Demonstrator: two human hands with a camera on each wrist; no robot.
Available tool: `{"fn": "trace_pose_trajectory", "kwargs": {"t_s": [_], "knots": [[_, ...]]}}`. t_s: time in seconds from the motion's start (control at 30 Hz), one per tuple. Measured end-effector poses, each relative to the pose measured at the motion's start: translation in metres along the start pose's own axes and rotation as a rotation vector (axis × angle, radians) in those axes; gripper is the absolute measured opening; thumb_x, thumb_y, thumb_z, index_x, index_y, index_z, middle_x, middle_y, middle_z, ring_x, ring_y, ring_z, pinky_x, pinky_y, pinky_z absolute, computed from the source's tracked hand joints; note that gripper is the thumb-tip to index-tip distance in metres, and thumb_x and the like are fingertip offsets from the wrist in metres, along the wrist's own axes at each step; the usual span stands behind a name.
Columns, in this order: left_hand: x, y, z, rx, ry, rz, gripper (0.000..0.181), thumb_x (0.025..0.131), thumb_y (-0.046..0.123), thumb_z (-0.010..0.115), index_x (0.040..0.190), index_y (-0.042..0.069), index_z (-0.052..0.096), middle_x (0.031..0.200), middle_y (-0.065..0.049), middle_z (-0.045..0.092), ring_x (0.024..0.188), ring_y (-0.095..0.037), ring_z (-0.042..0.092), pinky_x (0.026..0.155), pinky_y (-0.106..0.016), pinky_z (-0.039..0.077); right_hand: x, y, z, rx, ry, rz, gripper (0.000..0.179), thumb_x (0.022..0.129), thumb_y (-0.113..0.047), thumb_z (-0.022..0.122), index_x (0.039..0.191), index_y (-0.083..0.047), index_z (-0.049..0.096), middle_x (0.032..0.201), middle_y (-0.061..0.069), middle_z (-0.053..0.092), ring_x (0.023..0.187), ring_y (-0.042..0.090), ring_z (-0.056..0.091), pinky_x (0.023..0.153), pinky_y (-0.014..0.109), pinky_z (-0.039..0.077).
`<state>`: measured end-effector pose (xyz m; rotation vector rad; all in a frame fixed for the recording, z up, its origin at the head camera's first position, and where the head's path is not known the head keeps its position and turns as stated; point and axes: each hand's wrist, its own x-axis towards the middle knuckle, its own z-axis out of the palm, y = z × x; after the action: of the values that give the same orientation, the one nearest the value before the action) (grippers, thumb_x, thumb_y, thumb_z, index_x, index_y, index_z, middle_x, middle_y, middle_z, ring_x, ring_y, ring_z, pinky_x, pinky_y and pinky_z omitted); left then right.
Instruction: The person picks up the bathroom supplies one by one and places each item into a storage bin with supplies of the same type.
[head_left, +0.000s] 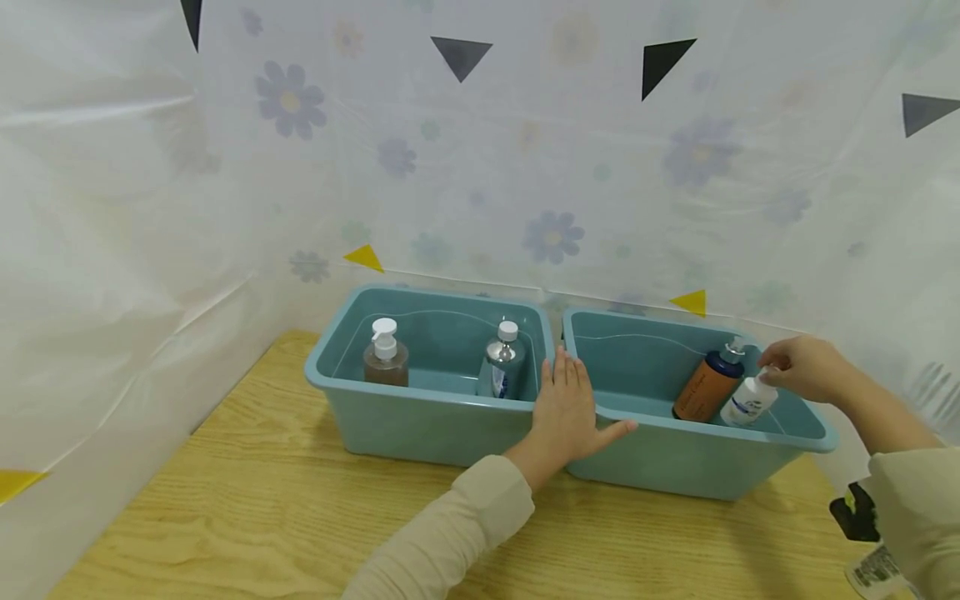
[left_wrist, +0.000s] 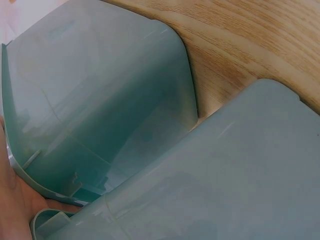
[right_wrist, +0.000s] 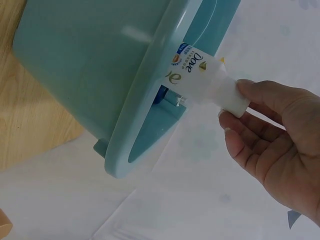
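Two blue-green plastic bins stand side by side, the left bin (head_left: 435,429) and the right bin (head_left: 667,462). My left hand (head_left: 566,417) rests with straight, spread fingers across the rims where the bins meet. At the far end of the right bin, my right hand (head_left: 810,368) pinches the white cap of a Dove bottle (right_wrist: 195,72) between thumb and fingertips. That white bottle leans inside the bin, its lower part hidden by the bin's wall in the right wrist view. Beside it tilts an orange pump bottle (head_left: 705,392) with a dark blue top.
Inside the left bin are a clear pump bottle (head_left: 386,367) of brownish liquid and a clear white-capped bottle (head_left: 504,367). A black object (head_left: 855,512) and a white labelled container (head_left: 873,573) lie at the wooden table's (head_left: 247,500) right. Behind hangs a flowered sheet (head_left: 480,167).
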<state>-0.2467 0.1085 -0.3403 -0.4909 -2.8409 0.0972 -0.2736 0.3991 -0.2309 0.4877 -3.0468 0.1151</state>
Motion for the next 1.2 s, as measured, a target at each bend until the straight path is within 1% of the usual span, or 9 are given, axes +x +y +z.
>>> {"fn": "trace_pose_trajectory", "kwargs": {"t_s": [0.27,0.5,0.73,0.97,1.2], "knots": [[0.000,0.000,0.000,0.009,0.005,-0.001,0.106,0.077,0.084,0.013,0.147,0.004,0.024,0.153,-0.013,0.025,0.144,-0.028,0.015,0.116,-0.040,0.019,0.002,-0.004,0.005,0.000,0.002,-0.006,0.017,0.082,-0.004,0.062,0.090,0.012,0.063,0.076,0.014,0.062,0.067,0.023,0.055,0.057,0.039,0.048],[0.000,0.000,0.000,0.014,0.005,-0.004,0.106,0.077,0.084,0.013,0.147,0.005,0.025,0.153,-0.013,0.025,0.144,-0.027,0.015,0.116,-0.040,0.019,0.004,-0.005,0.012,0.025,-0.006,-0.010,0.019,0.082,-0.004,0.061,0.092,0.012,0.063,0.076,0.013,0.062,0.067,0.021,0.055,0.057,0.037,0.049],[-0.001,0.000,-0.001,0.016,0.005,-0.006,0.106,0.077,0.084,0.013,0.147,0.005,0.025,0.153,-0.012,0.025,0.145,-0.027,0.013,0.116,-0.040,0.019,0.004,-0.006,0.018,0.039,-0.008,-0.027,0.018,0.081,-0.003,0.063,0.090,0.012,0.064,0.076,0.015,0.063,0.067,0.022,0.056,0.058,0.038,0.049],[-0.001,0.002,-0.001,0.019,0.020,-0.008,0.106,0.077,0.084,0.013,0.146,0.005,0.026,0.152,-0.012,0.027,0.144,-0.027,0.016,0.116,-0.040,0.020,0.006,-0.007,0.021,0.032,-0.012,-0.037,0.018,0.081,-0.004,0.063,0.090,0.012,0.064,0.075,0.013,0.063,0.066,0.018,0.054,0.057,0.033,0.046],[-0.002,0.003,-0.003,0.028,0.005,-0.002,0.105,0.078,0.083,0.012,0.147,0.005,0.025,0.153,-0.012,0.026,0.144,-0.027,0.015,0.116,-0.039,0.020,0.007,-0.008,0.028,0.051,-0.005,-0.053,0.013,0.081,-0.003,0.062,0.086,0.008,0.065,0.070,0.007,0.060,0.062,0.013,0.050,0.054,0.028,0.042]]}}
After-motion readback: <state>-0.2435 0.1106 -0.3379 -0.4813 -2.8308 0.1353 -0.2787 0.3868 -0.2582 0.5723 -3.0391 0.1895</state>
